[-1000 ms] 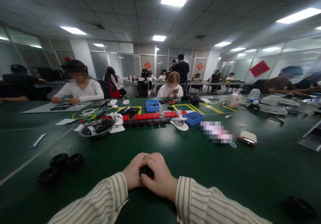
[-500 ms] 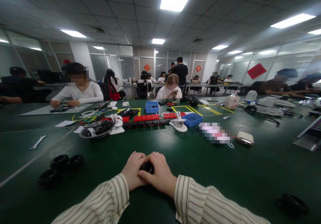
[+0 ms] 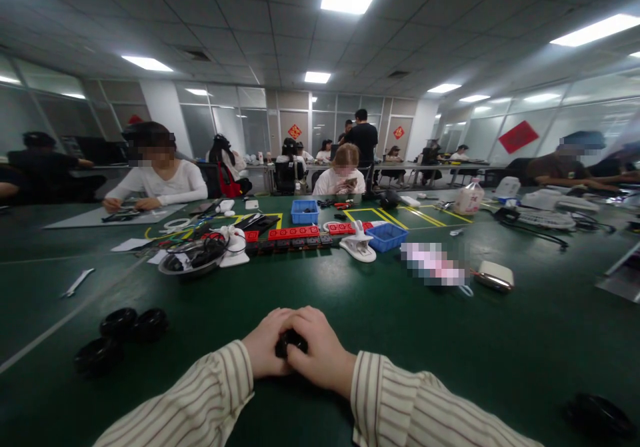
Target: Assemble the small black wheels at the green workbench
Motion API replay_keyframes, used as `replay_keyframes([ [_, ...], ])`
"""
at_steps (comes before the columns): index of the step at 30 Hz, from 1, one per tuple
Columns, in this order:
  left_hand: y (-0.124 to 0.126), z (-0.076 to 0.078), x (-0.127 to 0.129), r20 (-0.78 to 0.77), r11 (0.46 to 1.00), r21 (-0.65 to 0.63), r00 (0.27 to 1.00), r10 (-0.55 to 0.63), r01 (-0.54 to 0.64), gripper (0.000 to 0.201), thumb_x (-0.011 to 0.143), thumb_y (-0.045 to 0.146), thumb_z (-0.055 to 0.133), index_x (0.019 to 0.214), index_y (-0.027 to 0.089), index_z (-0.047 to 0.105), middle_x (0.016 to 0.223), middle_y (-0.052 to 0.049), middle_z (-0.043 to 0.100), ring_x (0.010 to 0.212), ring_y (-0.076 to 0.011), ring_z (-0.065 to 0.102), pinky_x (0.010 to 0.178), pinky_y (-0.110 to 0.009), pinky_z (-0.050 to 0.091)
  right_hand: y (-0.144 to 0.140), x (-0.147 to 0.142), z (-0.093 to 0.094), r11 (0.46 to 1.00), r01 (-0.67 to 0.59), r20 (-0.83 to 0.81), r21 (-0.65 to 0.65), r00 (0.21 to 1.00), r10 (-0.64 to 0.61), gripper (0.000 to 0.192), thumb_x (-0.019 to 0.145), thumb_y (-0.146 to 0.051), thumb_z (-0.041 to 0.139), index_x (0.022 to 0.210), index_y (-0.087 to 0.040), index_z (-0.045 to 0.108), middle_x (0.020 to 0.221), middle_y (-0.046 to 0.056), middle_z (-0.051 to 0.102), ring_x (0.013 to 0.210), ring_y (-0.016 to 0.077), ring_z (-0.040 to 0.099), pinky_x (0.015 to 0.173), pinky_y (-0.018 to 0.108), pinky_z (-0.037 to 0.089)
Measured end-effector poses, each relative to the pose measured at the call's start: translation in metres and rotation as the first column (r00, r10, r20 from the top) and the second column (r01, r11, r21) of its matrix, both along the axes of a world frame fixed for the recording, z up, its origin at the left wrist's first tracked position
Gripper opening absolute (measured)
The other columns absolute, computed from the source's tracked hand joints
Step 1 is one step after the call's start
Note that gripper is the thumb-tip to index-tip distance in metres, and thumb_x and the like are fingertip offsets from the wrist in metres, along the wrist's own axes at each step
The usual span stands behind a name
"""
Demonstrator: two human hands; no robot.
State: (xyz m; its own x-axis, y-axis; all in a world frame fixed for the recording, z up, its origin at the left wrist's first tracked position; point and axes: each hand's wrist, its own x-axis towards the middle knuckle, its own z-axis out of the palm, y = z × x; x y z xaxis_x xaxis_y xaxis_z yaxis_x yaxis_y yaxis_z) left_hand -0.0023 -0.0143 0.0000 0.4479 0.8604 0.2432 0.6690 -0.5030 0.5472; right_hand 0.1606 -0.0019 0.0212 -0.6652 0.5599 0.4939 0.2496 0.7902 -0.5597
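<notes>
Close to the front of the green table (image 3: 210, 313), my left hand (image 3: 264, 345) and my right hand (image 3: 323, 348) are curled together around a glossy black ring-shaped part (image 3: 286, 341). Its dark surface shows between the thumbs, and the fingers hide most of the rest. Three similar black rings lie to the left: a rear one (image 3: 119, 321), one beside it (image 3: 152, 325) and a nearer one (image 3: 97, 356). Another black ring (image 3: 599, 415) is at the far right, partly blurred.
Ahead are a metal bowl of cables (image 3: 193, 263), a row of red and black blocks (image 3: 295, 233), a white clamp (image 3: 359, 245) and two blue bins, one nearer (image 3: 387, 238). A wrench (image 3: 79, 283) lies left, a cream case (image 3: 494, 277) right. People sit across the table.
My right hand's fingers have shifted further over the left, and the black ring has turned slightly between them. The view has moved a little.
</notes>
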Motion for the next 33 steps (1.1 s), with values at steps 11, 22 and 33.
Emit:
replay_keyframes([
  [11,-0.004,0.007,0.0,-0.096,0.975,0.096,0.973,0.212,-0.202,0.041,0.057,0.035,0.073,0.09,0.017,0.057,0.091,-0.005,0.054,0.087,-0.0239,0.05,0.082,-0.038,0.042,0.0,0.001,0.0,0.969,0.241,0.045,-0.051,0.97,-0.239,0.013,0.073,-0.014,0.056,0.086,-0.015,0.054,0.088,0.002,0.049,0.086,0.0153,0.043,0.08,0.029,0.034],
  [22,-0.003,0.008,0.001,-0.02,0.993,0.041,0.994,0.107,-0.106,0.039,0.059,0.019,0.063,0.097,0.017,0.058,0.096,-0.004,0.056,0.091,-0.022,0.051,0.085,-0.035,0.041,-0.001,0.0,0.0,0.985,0.169,0.04,-0.022,0.985,-0.168,0.021,0.072,-0.008,0.05,0.09,-0.016,0.057,0.091,0.003,0.049,0.087,0.0157,0.043,0.082,0.03,0.034],
  [33,-0.007,0.008,0.011,-0.133,0.95,0.117,0.943,0.305,-0.291,0.043,0.058,0.035,0.071,0.093,0.016,0.053,0.091,-0.006,0.053,0.09,-0.0256,0.05,0.093,-0.046,0.034,0.001,-0.001,-0.002,0.979,0.192,0.052,-0.064,0.981,-0.188,0.012,0.082,-0.017,0.052,0.094,-0.016,0.054,0.092,0.004,0.049,0.089,0.0158,0.042,0.083,0.03,0.035],
])
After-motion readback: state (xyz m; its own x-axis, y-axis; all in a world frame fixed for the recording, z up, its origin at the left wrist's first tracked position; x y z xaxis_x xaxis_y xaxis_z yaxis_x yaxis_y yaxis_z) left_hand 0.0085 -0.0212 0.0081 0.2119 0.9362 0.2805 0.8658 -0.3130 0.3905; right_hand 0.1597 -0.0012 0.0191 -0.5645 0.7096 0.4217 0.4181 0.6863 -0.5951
